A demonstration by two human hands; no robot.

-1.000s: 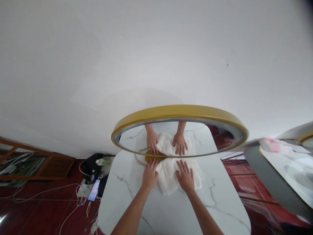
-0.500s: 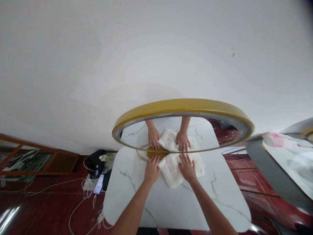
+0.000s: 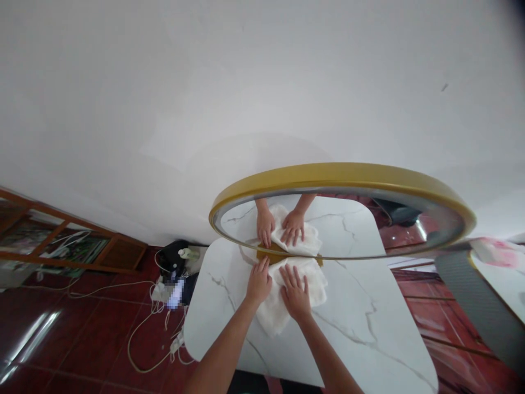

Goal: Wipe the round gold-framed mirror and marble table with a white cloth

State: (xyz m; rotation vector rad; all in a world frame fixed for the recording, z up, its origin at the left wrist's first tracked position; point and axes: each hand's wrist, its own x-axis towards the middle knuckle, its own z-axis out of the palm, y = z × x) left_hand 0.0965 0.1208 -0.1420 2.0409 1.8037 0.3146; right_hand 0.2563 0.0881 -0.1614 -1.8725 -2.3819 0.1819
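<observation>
A white cloth [image 3: 273, 314] lies spread on the white marbled table top [image 3: 348, 312], close to the base of the round mirror [image 3: 346, 171]. My right hand [image 3: 296, 293] rests flat on the cloth with its fingers spread. At the cloth's left edge my left hand [image 3: 259, 280] lies with fingers stretched out toward the mirror's gold base [image 3: 270, 257]. Its fingertips are at the base's near edge; whether they touch it I cannot tell. Both hands and the cloth are reflected in the mirror.
A white wall rises behind the mirror. On the left floor lie white cables [image 3: 135, 355], a black bag [image 3: 172, 257] and a pale bottle [image 3: 188, 253] beside a wooden cabinet [image 3: 123, 257]. Another table [image 3: 484, 295] with a pink-and-white cloth [image 3: 498, 251] stands at the right.
My right hand has moved left and nearer to my left hand, and the cloth is more bunched. More of the mirror's base shows to the right of the cloth. The view has shifted.
</observation>
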